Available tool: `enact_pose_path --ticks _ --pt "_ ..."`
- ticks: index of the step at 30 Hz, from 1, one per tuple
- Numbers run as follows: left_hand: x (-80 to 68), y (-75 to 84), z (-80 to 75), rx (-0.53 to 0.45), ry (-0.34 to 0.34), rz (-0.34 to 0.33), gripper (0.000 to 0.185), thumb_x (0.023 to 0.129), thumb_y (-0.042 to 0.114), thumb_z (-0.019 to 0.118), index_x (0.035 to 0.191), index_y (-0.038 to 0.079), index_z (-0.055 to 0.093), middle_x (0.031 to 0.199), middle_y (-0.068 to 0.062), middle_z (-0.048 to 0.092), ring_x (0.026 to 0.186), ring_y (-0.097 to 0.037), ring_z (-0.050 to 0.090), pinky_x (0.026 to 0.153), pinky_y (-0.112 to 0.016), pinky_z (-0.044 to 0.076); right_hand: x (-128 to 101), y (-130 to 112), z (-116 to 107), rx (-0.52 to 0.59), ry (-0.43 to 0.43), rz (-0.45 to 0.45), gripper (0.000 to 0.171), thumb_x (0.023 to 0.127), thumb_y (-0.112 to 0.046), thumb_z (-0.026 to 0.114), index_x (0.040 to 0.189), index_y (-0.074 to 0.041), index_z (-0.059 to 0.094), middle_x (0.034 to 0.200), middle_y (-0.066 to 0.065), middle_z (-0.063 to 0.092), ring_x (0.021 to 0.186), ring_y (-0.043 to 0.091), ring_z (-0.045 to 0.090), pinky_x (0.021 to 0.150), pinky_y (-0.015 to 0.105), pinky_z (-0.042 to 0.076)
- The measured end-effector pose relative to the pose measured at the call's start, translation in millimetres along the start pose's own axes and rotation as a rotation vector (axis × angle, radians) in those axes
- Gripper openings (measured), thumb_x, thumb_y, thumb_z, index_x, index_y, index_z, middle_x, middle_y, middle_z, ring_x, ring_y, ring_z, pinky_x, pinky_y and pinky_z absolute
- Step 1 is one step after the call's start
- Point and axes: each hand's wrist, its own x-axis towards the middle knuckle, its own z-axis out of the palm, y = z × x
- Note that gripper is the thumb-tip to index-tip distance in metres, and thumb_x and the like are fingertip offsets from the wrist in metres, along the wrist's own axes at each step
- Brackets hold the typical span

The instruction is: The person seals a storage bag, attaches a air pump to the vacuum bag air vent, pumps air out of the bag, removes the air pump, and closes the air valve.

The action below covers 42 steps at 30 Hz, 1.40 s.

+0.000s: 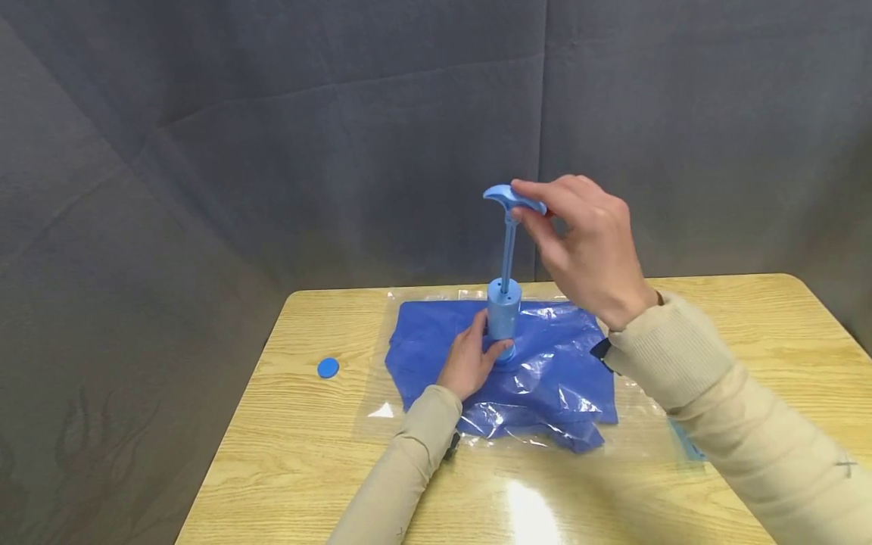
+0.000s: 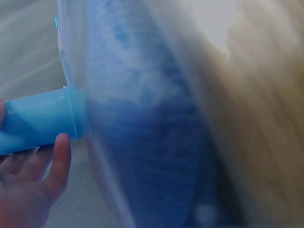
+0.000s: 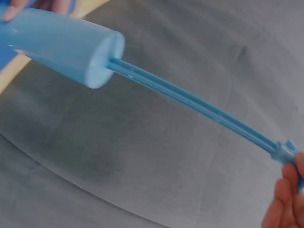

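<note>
The light blue plastic hand pump (image 1: pixel 504 314) stands upright on the clear plastic vacuum bag holding folded blue cloth (image 1: pixel 538 371), which lies flat on the pale wooden table (image 1: pixel 306 439). The left hand (image 1: pixel 470 363) curls its fingers round the pump's cylinder base, while the right hand (image 1: pixel 586 242) pinches the T-shaped handle with the rod drawn fully out above the cylinder. A small round blue cap (image 1: pixel 328 368) lies well left of the pump on the wood.
</note>
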Motion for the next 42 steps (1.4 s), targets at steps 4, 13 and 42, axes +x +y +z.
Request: enact_pose_path --ticks 4,13,42 --pt "-0.3 0.6 -0.8 -0.003 -0.007 -0.014 0.053 0.093 0.031 0.063 0.137 0.012 0.041 0.128 -0.014 0.064 0.118 -0.029 0.061 0.102 -0.042 0.048 6.4 -3.0 -2.0 0.001 0.105 -0.027 0.023 0.088 -0.009 0.069 0.109 0.001 0.071 0.083 0.015 0.069 0.074 0.022 0.058 0.066 0.02 0.041" --pt "-0.1 0.9 -1.0 -0.014 -0.014 -0.016 0.053 0.093 0.032 0.063 0.137 0.012 0.041 0.128 -0.015 0.063 0.119 -0.03 0.061 0.102 -0.043 0.048 6.7 -1.9 -3.2 -0.024 0.072 -0.046 0.024 0.092 -0.009 0.064 0.114 0.0 0.069 0.086 0.015 0.065 0.076 0.022 0.058 0.069 0.019 0.045" --pt "-2.2 -0.2 -2.3 0.013 0.001 -0.017 0.053 0.093 0.032 0.063 0.137 0.011 0.041 0.129 -0.015 0.063 0.118 -0.029 0.061 0.101 -0.041 0.049 1.3 -2.9 2.8 -0.006 -0.021 -0.016 0.024 0.091 -0.008 0.066 0.113 0.001 0.067 0.092 0.014 0.067 0.08 0.023 0.056 0.069 0.028 0.047"
